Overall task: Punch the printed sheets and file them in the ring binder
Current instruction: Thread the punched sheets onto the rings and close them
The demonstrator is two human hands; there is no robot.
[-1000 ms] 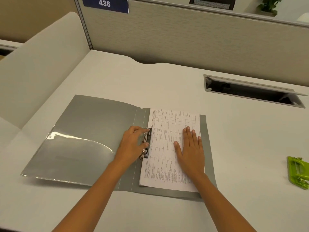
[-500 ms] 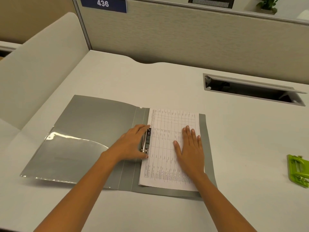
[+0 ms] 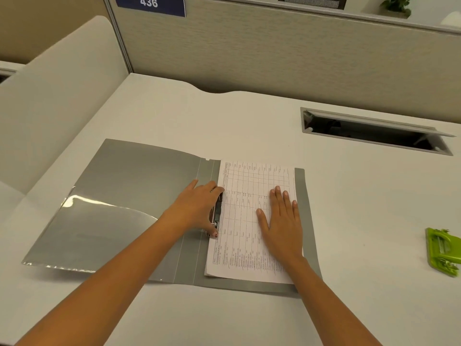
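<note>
Left hand [image 3: 197, 206], grip curled over the black-and-metal clamp [image 3: 217, 210], likely to lock it. At three o'clock, right hand [image 3: 282, 221], flat and unclosed, pinning white printed sheets [image 3: 244, 236] in the grey open binder [image 3: 134, 186]. Green hole punch [image 3: 442, 250] idle far right on the white surface [image 3: 349, 221].

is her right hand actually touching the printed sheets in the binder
Touching. The head view shows the right hand lying flat, palm down, on the printed sheets, no gap beneath the fingers.

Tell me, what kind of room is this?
Probably an office cubicle. A low divider wall with a number sign stands behind the desk, which has a cable slot. A binder and a hole punch lie on it.
</note>
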